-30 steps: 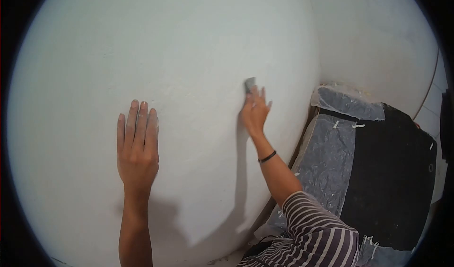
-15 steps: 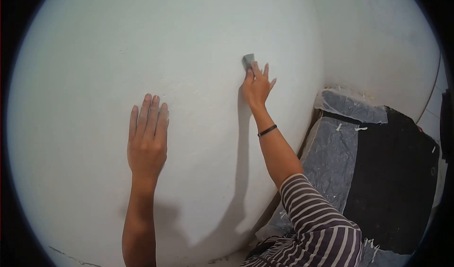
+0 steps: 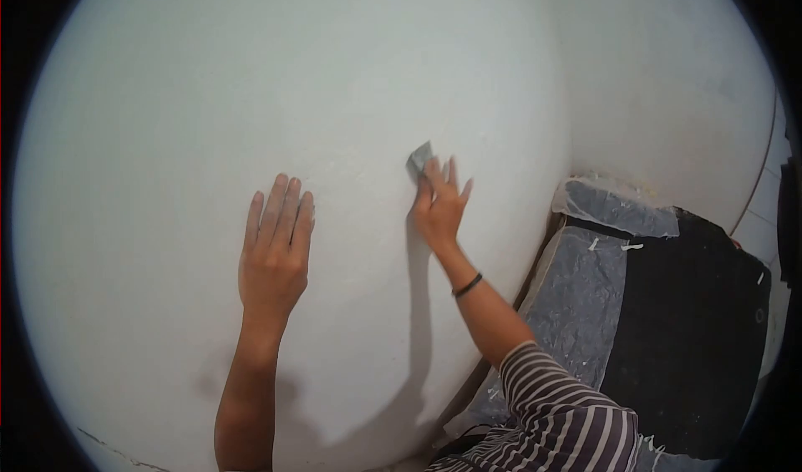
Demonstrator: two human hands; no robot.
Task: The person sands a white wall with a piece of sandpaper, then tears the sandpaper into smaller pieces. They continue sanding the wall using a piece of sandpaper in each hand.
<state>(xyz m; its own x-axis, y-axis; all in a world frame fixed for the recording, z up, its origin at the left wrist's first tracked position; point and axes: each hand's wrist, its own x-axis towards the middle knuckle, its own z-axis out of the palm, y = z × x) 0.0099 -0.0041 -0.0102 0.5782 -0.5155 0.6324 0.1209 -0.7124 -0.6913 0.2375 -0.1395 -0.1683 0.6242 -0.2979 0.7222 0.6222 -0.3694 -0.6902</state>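
Sliding lower on the wall [image 3: 251,96] than before, the right hand [image 3: 439,206] pins the grey pad [image 3: 419,158] under its fingers [image 3: 432,176]; the left hand [image 3: 276,259] lies flat, empty.

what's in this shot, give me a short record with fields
surface: white plastered wall, meeting another wall at right
left hand: open, palm flat on the wall
right hand: fingers press a small grey rectangular pad to the wall
wrist: thin black band on the right arm
clothing: striped sleeve
floor: clear plastic sheet beside a black floor covering
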